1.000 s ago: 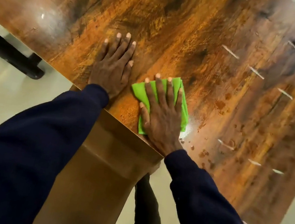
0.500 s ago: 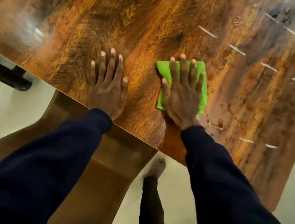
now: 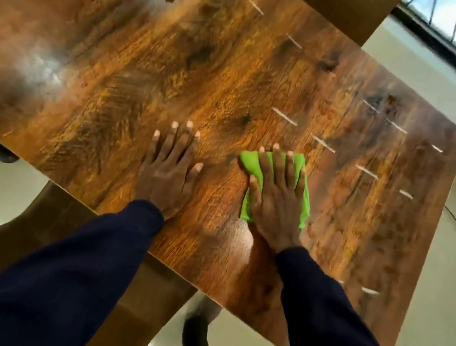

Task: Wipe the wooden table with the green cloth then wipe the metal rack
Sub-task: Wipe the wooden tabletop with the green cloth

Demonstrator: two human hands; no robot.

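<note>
the left arm (image 3: 64,281) and right arm (image 3: 342,345), sleeved in dark navy, are seen stretched forward side by side. the left grip (image 3: 167,175) is laid flat, palm down, fingers straight and slightly spread. the right grip (image 3: 275,199) is likewise pressed flat, fingers extended and fanned.

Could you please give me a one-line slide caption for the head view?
Right hand presses a green cloth flat on the wooden table while the left hand rests flat beside it.
</note>
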